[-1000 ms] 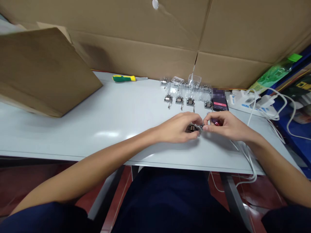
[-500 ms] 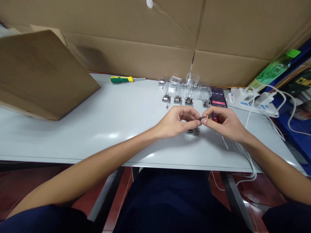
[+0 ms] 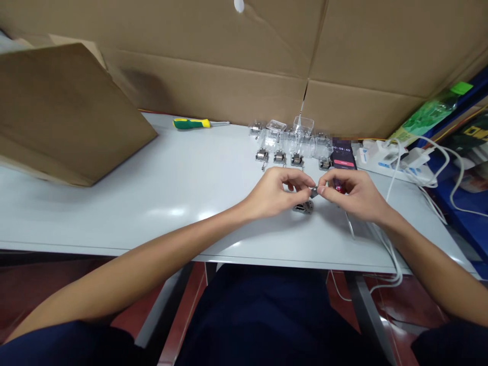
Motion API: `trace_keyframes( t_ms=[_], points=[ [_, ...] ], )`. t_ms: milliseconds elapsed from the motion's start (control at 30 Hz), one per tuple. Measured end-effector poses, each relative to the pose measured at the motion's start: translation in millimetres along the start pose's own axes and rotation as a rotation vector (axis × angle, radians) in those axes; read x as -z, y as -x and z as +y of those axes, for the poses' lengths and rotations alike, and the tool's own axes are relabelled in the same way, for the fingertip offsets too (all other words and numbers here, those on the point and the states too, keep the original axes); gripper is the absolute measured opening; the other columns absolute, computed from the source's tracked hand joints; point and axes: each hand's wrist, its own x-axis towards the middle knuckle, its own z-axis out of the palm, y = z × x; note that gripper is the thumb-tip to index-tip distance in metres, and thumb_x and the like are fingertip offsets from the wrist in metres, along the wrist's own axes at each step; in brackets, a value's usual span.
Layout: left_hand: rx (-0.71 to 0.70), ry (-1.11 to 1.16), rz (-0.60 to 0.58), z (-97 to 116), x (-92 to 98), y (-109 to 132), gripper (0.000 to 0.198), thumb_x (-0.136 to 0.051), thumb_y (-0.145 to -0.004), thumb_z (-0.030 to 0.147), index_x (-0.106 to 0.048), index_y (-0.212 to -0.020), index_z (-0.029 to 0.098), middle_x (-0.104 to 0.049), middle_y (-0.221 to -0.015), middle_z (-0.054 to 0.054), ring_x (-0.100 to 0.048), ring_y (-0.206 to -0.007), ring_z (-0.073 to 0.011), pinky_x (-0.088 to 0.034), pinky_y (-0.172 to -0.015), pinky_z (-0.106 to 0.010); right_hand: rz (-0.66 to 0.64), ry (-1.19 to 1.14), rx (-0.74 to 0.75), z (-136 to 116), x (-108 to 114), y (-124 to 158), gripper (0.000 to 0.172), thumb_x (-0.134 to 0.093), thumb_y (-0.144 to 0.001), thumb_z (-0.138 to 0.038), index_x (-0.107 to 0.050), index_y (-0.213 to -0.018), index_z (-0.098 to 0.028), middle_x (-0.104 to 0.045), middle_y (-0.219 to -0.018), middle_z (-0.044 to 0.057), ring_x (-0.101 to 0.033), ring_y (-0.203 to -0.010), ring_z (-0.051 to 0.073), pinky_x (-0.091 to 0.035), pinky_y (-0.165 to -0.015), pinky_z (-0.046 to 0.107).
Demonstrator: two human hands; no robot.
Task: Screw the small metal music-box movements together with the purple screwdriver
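1 red screwdriver in R hand

A red-handled screwdriver angles down beside a small metal part, both above a metal mechanism.

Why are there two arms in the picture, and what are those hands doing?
The arms belong to one person at a table. There's no robot here, just real bare hands. The picture comes from a camera worn on the person's head, looking forward and down, so you see about what they see.

The left hand and right hand meet around a tiny grey metal piece. The right hand also holds a small red-handled screwdriver. Just below, a small metal mechanism lies on the pale table. Farther away are more metal mechanisms, clear plastic boxes, a phone and a green-and-yellow screwdriver.
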Motion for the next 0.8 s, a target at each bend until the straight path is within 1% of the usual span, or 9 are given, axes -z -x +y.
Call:
trace_keyframes(
  t_ms=[100, 167, 267, 367, 467, 567, 633, 733, 800],
  points=[
    [-0.032, -0.022, -0.012, -1.8, 1.4, -1.0, 0.018, -0.069, -0.086, 0.023, -0.076, -0.099, 0.014, -0.075, -0.086, -0.004, -0.066, -0.076, -0.0120, -0.053, -0.074, -0.028, -0.101, -0.062, -0.048, 0.7, 2.0, -1.7, 0.007, -0.067, -0.088, -0.021, -0.072, -0.083, -0.020, -0.061, -0.072, -0.004, -0.043, -0.060, 0.009, -0.031, -0.055, 0.027],
    [-0.064, -0.054, -0.048, -2.0, 2.5, -0.9, 0.017, -0.068, -0.087, 0.023, -0.075, -0.100, 0.015, -0.076, -0.090, -0.004, -0.066, -0.078, -0.0118, -0.053, -0.075, -0.027, -0.135, -0.095, -0.074, 0.9, 0.7, -2.2, 0.009, -0.064, -0.086, -0.017, -0.071, -0.081, -0.019, -0.057, -0.068, -0.005, -0.041, -0.059, 0.008, -0.029, -0.055, 0.027],
    [-0.145, -0.155, -0.075, -2.0, 3.1, 0.7, 0.018, -0.071, -0.084, 0.022, -0.074, -0.101, 0.017, -0.075, -0.092, -0.003, -0.066, -0.081, -0.0124, -0.053, -0.076, -0.027, -0.147, -0.130, -0.100, 1.6, -3.1, -2.5, 0.010, -0.061, -0.085, -0.016, -0.070, -0.080, -0.019, -0.052, -0.065, -0.006, -0.038, -0.059, 0.008, -0.027, -0.056, 0.028],
    [-0.250, -0.292, -0.049, -4.1, 2.0, 2.9, 0.020, -0.076, -0.080, 0.022, -0.073, -0.100, 0.019, -0.073, -0.090, -0.001, -0.066, -0.082, -0.0135, -0.052, -0.076, -0.027, -0.149, -0.174, -0.108, 2.9, -5.5, -2.9, 0.011, -0.061, -0.086, -0.017, -0.069, -0.079, -0.019, -0.052, -0.066, -0.006, -0.038, -0.059, 0.008, -0.028, -0.057, 0.028],
    [-0.301, -0.370, -0.031, -7.9, 0.3, 4.1, 0.018, -0.075, -0.082, 0.024, -0.073, -0.099, 0.019, -0.072, -0.087, 0.000, -0.066, -0.081, -0.0143, -0.052, -0.077, -0.028, -0.141, -0.172, -0.128, 4.5, -5.4, -3.4, 0.011, -0.061, -0.087, -0.019, -0.069, -0.080, -0.019, -0.053, -0.066, -0.006, -0.039, -0.059, 0.009, -0.028, -0.057, 0.028],
    [-0.278, -0.363, -0.024, -10.3, -1.1, 3.8, 0.016, -0.073, -0.084, 0.022, -0.074, -0.100, 0.019, -0.072, -0.087, -0.001, -0.067, -0.079, -0.0138, -0.053, -0.076, -0.028, -0.158, -0.125, -0.128, 6.6, -3.8, -3.5, 0.010, -0.061, -0.089, -0.020, -0.070, -0.084, -0.020, -0.058, -0.072, -0.004, -0.045, -0.063, 0.010, -0.032, -0.060, 0.028],
    [-0.238, -0.344, -0.025, -10.6, -1.7, 3.0, 0.017, -0.073, -0.085, 0.020, -0.075, -0.101, 0.019, -0.072, -0.085, 0.000, -0.066, -0.078, -0.0131, -0.052, -0.075, -0.027, -0.165, -0.090, -0.126, 8.2, -2.6, -3.3, 0.010, -0.062, -0.091, -0.025, -0.071, -0.088, -0.021, -0.060, -0.074, -0.003, -0.047, -0.065, 0.011, -0.034, -0.060, 0.028],
    [-0.165, -0.308, -0.032, -10.3, -2.0, 1.8, 0.018, -0.074, -0.085, 0.021, -0.077, -0.102, 0.018, -0.074, -0.083, -0.001, -0.066, -0.077, -0.0129, -0.051, -0.072, -0.026, -0.151, -0.005, -0.123, 9.5, -0.6, -2.7, 0.014, -0.066, -0.092, -0.036, -0.071, -0.095, -0.023, -0.057, -0.068, -0.004, -0.047, -0.060, 0.011, -0.033, -0.055, 0.028],
    [-0.109, -0.278, -0.040, -10.6, -1.8, 1.3, 0.018, -0.074, -0.085, 0.023, -0.078, -0.102, 0.018, -0.075, -0.082, -0.001, -0.067, -0.076, -0.0133, -0.051, -0.071, -0.027, -0.138, 0.078, -0.075, 8.8, 0.8, -2.0, 0.015, -0.069, -0.090, -0.035, -0.070, -0.100, -0.024, -0.056, -0.064, -0.005, -0.049, -0.057, 0.012, -0.035, -0.055, 0.027]
  ],
)
